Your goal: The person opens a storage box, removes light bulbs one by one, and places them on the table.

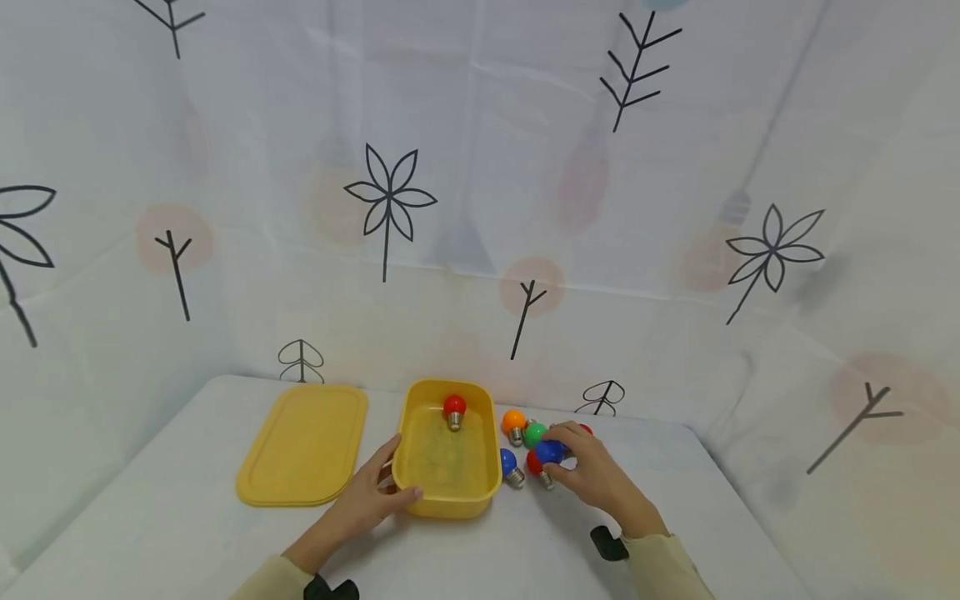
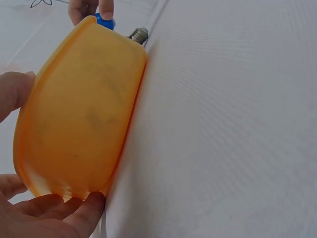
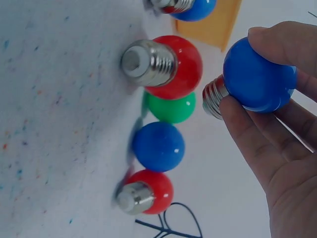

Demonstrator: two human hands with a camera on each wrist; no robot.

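My right hand [image 1: 596,475] holds a blue light bulb [image 3: 257,74] between thumb and fingers, its metal screw base showing. Just under it in the head view lies a red bulb [image 3: 183,67] on the table. My left hand [image 1: 363,500] grips the near left corner of a yellow plastic container [image 1: 448,508], thumb at the front and fingers along the left side. Inside the container, toward the far end, rests one red bulb [image 1: 454,406]. A second blue bulb [image 1: 508,461] sits against the container's right side.
Beyond the held bulb are a green bulb [image 3: 171,109], another blue bulb [image 3: 159,146] and a red bulb [image 3: 161,191]. An orange bulb [image 1: 513,420] stands near the container's far right. A flat yellow lid [image 1: 303,446] lies left of it. A patterned white cloth [image 1: 465,317] hangs behind the table.
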